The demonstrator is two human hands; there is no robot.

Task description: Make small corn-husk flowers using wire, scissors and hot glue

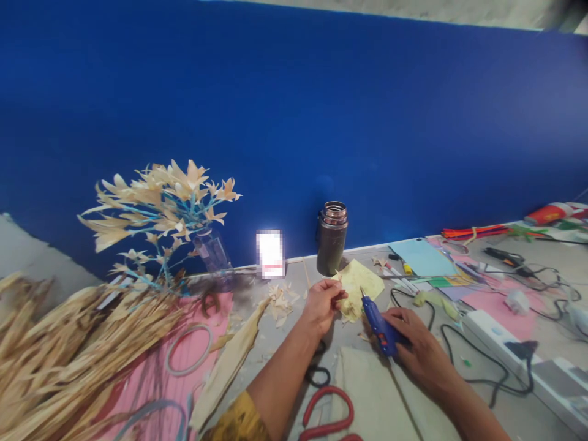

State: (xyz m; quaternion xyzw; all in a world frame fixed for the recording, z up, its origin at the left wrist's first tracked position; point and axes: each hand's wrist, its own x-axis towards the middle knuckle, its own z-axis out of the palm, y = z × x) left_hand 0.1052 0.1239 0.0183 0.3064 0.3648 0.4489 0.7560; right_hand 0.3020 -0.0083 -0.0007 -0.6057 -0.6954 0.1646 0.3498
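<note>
My right hand [416, 343] is wrapped round a blue hot glue gun [380, 326], its metal nozzle aimed up over a yellow sheet of paper [365, 283]. To the left of the nozzle, my left hand [325, 301] is closed in a pinch at the sheet's edge. What sits between those fingertips is too small to make out. A dark, uncapped thermos flask [332, 239] stands upright just behind the paper. Small pale husk scraps [281, 301] lie left of my left hand. Below it are red-handled scissors [328, 407], partly out of view.
Dried corn husks [82, 349] pile up at left on pink paper [149, 392]. Husk flowers [169, 196] stand in a clear vase [214, 250] by the blue wall. At right lie a white power strip [505, 352], tangled black cables [478, 373] and a light-blue sheet [422, 256].
</note>
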